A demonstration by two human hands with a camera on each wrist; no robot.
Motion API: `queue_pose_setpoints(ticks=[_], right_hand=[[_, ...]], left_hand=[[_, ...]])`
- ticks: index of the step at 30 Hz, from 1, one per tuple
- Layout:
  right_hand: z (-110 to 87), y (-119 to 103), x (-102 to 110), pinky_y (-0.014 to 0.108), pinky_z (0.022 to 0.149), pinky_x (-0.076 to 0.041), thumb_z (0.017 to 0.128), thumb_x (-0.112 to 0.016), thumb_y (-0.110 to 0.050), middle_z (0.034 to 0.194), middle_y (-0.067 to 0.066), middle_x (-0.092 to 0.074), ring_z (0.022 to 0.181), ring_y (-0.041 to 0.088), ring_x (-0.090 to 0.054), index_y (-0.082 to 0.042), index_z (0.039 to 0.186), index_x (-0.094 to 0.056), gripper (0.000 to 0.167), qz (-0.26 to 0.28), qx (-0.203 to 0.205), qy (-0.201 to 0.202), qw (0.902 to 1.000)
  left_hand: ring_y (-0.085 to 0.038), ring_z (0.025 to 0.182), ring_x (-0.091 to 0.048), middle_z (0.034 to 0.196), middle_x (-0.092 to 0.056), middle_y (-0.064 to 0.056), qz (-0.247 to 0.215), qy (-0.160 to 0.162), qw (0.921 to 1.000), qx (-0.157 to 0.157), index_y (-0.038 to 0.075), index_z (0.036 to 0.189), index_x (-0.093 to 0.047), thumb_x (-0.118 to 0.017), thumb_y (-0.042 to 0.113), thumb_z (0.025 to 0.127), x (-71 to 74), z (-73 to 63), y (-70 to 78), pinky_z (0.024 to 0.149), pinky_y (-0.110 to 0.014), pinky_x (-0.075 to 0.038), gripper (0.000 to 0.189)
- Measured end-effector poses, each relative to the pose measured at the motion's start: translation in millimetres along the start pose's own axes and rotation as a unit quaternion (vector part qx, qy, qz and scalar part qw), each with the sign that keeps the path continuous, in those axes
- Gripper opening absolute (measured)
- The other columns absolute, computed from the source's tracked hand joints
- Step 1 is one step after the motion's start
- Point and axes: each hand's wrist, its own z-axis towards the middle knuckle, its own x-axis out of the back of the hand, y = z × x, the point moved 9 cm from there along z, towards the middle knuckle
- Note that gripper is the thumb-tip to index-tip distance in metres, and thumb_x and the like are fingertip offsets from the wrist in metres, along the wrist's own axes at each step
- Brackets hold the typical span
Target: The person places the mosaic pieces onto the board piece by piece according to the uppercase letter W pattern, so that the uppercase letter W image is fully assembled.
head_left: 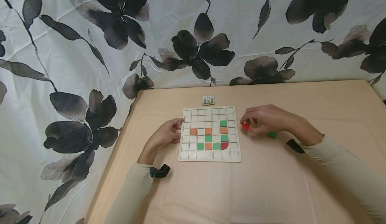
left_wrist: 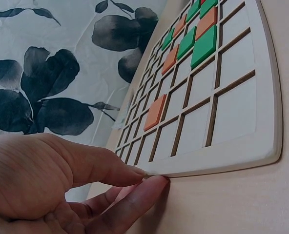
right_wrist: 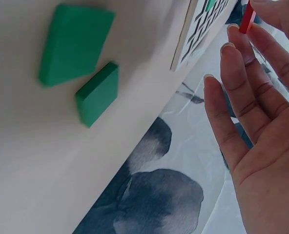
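Observation:
A white grid board (head_left: 184,157) lies on the table, with several green and orange square tiles and one red quarter-round tile (head_left: 224,145) in its cells. At the board's left edge is my left hand (head_left: 165,133); its thumb and fingertips touch the rim in the left wrist view. To the right of the board, my right hand (head_left: 268,118) pinches a small red tile (head_left: 245,127) between thumb and fingertips. That tile shows edge-on in the right wrist view. Two loose green tiles, one larger in view (right_wrist: 76,44) and one farther off (right_wrist: 99,95), lie beneath the right hand.
Just behind the board stands a small card (head_left: 208,100) with a grid pattern. The wooden table (head_left: 271,190) ends at the back and left against a white cloth (head_left: 169,13) printed with dark flowers. A black band (head_left: 159,171) sits on the left wrist.

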Motion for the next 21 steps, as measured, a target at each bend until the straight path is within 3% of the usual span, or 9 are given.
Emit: queue_pose_setpoints(ticks=[21], right_hand=[[45.5,-43,-11,0.023,0.063,-0.045,0.084,-0.079,-0.029,0.096,-0.012,-0.064,0.079,0.010,-0.056,-0.022,0.113,-0.075,0.030,0.027,0.062,-0.010,0.9977]], left_hand=[[-0.019,0.080,-0.055,0.110,-0.046,-0.014,0.010,0.000,0.9999,-0.002,0.009,0.152,-0.045,-0.055,-0.017,0.088,-1.5,1.0,2.4,0.066,-0.031,-0.058,0.069]])
